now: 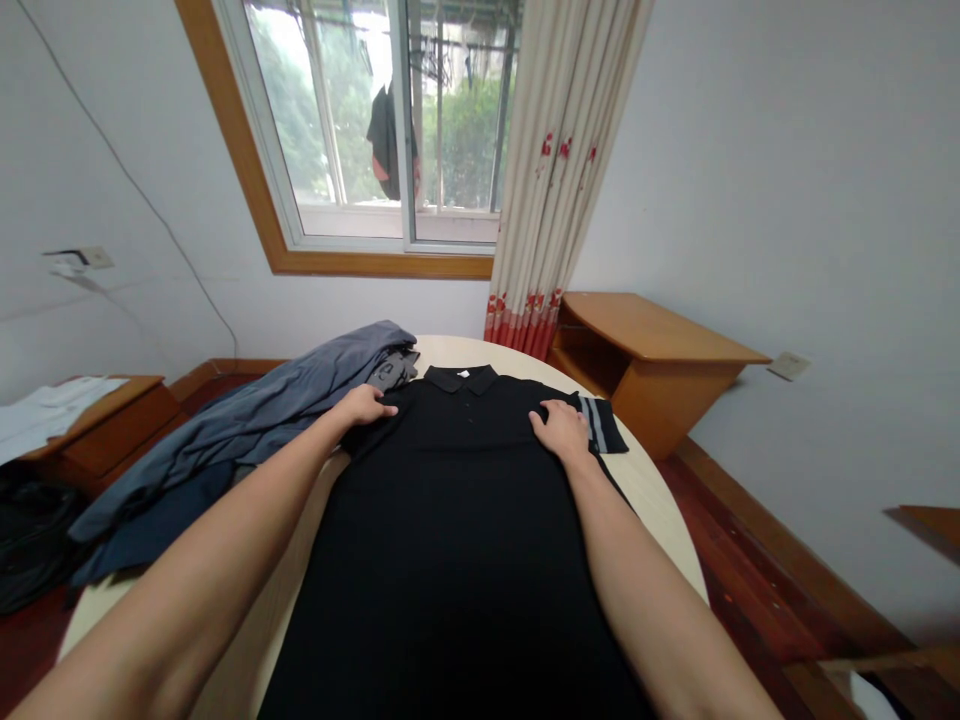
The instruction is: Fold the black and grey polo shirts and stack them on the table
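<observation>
The single head camera is looking forward and down from above the round table (660, 485); it is sitting close, facing the window (352, 120) wall.

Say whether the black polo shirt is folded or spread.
Spread: the polo shirt lies flat on the table, left hand and right hand on its shoulders.

A heap of grey garments (247, 420) lies just left of the left hand (365, 405) on the round table (656, 485). Beyond the right hand (561, 430), well apart, stand a wooden cabinet (652, 350) and a floral curtain (559, 170). A window (375, 120) is farther ahead.
</observation>
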`<state>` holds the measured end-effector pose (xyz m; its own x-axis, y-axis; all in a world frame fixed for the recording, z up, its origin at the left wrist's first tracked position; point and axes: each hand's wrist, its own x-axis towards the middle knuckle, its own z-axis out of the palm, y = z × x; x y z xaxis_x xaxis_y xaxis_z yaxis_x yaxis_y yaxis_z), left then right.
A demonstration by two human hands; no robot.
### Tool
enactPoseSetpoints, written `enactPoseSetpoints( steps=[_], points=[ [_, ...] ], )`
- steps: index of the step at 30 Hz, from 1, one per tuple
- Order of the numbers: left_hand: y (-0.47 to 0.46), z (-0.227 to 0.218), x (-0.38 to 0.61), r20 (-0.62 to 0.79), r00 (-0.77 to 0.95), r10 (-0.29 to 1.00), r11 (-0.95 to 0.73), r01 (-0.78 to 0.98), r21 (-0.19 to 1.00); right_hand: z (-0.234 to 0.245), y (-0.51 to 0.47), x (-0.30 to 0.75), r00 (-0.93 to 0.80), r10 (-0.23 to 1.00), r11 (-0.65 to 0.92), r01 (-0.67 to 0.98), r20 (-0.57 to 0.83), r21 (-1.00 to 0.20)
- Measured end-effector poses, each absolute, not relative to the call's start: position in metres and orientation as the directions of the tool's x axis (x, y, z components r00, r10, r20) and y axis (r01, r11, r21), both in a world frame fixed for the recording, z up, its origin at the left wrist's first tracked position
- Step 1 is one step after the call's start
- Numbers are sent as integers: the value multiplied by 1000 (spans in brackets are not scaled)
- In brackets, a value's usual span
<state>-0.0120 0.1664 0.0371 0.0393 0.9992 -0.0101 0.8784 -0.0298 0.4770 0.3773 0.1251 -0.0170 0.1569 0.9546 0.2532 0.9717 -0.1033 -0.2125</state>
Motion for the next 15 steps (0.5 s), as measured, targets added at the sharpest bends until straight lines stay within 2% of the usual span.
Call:
enactPoseSetpoints(
  steps=[3,5,7,9,11,13,15],
  points=[
    [161,54,-16,99,-13,995,-35,885,464,-16,124,377,161,957,-108,970,242,-218],
    [153,64,-25,181,-77,980,-28,857,514,-15,124,377,164,958,-110,967,235,-228],
    [143,69,-36,210,-158,965,-15,765,644,-15,124,378,165,960,-109,965,227,-240],
    [132,68,-45,164,-207,964,-12,586,810,-15,125,378,164,961,-108,963,221,-247],
    [123,64,-51,107,-182,977,-28,392,919,-15,125,379,162,962,-104,963,222,-250],
    [116,61,-54,119,-145,982,-67,325,943,-16,126,379,160,961,-101,962,224,-253],
    [112,62,-54,200,-130,971,-128,423,897,-16,125,379,159,961,-100,962,225,-253]
  ],
)
